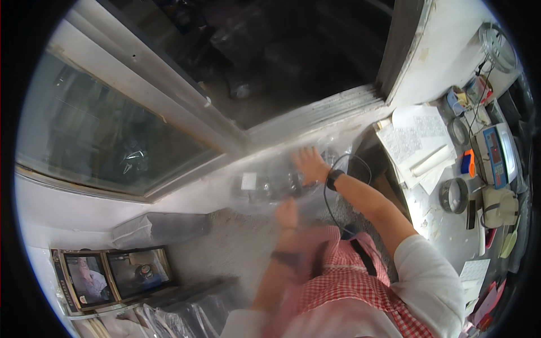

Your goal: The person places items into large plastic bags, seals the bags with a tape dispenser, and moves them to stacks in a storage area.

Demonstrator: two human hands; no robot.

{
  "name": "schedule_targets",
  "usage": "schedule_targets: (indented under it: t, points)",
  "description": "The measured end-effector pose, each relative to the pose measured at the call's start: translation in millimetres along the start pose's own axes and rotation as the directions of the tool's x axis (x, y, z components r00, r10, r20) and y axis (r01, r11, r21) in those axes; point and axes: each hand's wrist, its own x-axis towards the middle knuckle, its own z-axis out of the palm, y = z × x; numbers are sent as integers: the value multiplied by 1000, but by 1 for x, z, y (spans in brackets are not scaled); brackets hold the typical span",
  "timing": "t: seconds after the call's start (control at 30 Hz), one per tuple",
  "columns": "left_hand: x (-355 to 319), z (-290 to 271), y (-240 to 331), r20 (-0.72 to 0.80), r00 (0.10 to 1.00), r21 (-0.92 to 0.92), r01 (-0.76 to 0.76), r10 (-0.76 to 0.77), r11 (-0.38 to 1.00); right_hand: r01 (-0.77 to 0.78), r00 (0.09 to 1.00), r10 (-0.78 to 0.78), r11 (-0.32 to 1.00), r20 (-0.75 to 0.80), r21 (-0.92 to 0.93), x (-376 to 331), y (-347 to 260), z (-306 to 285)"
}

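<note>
Seen from my remote feed off the head camera: a person in a red-checked apron (344, 281) and white sleeves bends over a large clear plastic bag (282, 183) that lies on the grey floor (225, 248) just below a window sill.

Nearest the camera, the left hand (286, 214) is blurred with motion. It sits at the bag's near edge, forearm rising straight up from the lower frame with a dark band at the wrist; I cannot tell whether it is closed on the film or merely against it.

Just beyond, the right hand (309, 164) is spread flat, fingers splayed and open, pressing down on the top of the bag. The arm reaches in from the right with the elbow bent, a black wristband (333, 179) on it.

I judge the bag to be thin, soft and slippery, its film crumpling easily, while the dark items showing through it give it some weight. A bunched edge or corner looks to me the surest place to hold it.

To the right, a cluttered white table (445, 225) carries papers (414, 138), tape rolls (453, 195) and a small scale (496, 155). Farther off, the grey window frame (169, 96) opens onto a dark interior.
</note>
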Motion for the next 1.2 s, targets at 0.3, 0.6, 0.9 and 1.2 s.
schedule_targets:
  t: [0.3, 0.6, 0.9, 1.2]
  points:
    - [-144, -26, -26, -284, 953, -325, -197, 103, 925, 20, 998, -21, 1000, -57, -23, -7, 6, 50]
    - [-229, -114, -71, -242, 921, -845, -46, -305, 533, 101, 901, 131, 864, -414, 494, -150, -28, 65]
    - [-298, -163, -167, 153, 985, -533, 18, 75, 846, -434, 652, 718, 91, 243, 896, -478, -150, 94]
    - [-421, -160, -174, 257, 957, -624, 56, 137, 779, -349, 575, 738, -169, 353, 922, -624, -238, 99]
